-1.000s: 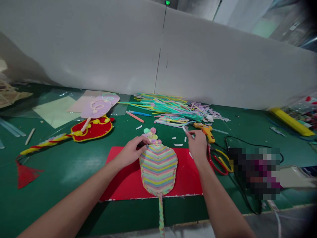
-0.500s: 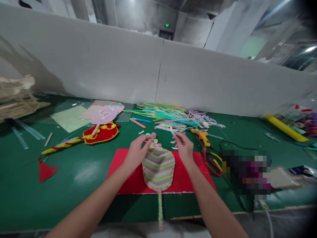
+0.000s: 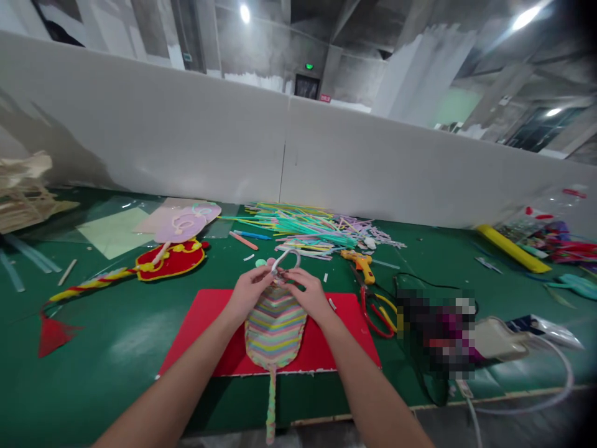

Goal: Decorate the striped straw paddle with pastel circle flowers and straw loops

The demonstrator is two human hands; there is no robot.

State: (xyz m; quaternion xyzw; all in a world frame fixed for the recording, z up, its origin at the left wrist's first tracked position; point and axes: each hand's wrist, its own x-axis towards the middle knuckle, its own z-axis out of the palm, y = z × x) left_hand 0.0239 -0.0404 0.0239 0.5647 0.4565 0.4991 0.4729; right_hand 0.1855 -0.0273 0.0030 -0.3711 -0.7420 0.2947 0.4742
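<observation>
A hand fan with pastel stripes (image 3: 275,330) and a twisted handle (image 3: 271,404) lies on a red board (image 3: 186,336). Over the fan's top edge, my left hand (image 3: 248,294) and my right hand (image 3: 310,294) meet, fingertips pinched together. Between them rises a pale strip (image 3: 293,252), bent into a loop; both hands grip its lower ends. Small round pastel discs (image 3: 261,263) show just beyond my left fingers. The fan's top is partly hidden by my fingers.
Behind lies a heap of coloured pipe cleaners (image 3: 303,227). A yellow glue gun (image 3: 361,264) and red-and-yellow-handled scissors (image 3: 380,314) are to the right. On the left rests a red fan (image 3: 170,261) with a tassel (image 3: 53,336). A white partition (image 3: 209,143) stands behind.
My right hand has moved left with the pale strip and joined my left hand above the fan. The strip now forms a loop. The camera view has shifted.
</observation>
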